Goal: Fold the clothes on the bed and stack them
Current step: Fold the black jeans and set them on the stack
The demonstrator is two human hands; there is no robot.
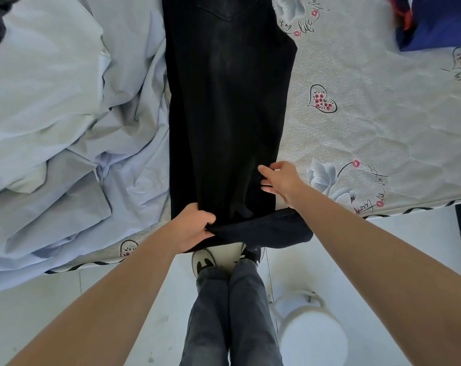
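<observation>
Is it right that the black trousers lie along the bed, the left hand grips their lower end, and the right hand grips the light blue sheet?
Not quite. In the head view the right hand rests with straight fingers on the black trousers, not the light blue sheet. The left hand does grip their lower end.

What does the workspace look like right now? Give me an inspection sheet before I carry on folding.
Surface: patterned mattress, bare on the right side.
Job's things: black trousers laid lengthwise, hem end hanging over the near edge.
Clutter: rumpled pale blue sheet left of the trousers; dark blue fabric at the far right corner.
Hands: left hand grips the hem end; right hand rests, fingers straight, on the trousers' right edge.
Cables: nothing seen.
Surroundings: white floor, a white round container near the person's feet.
</observation>
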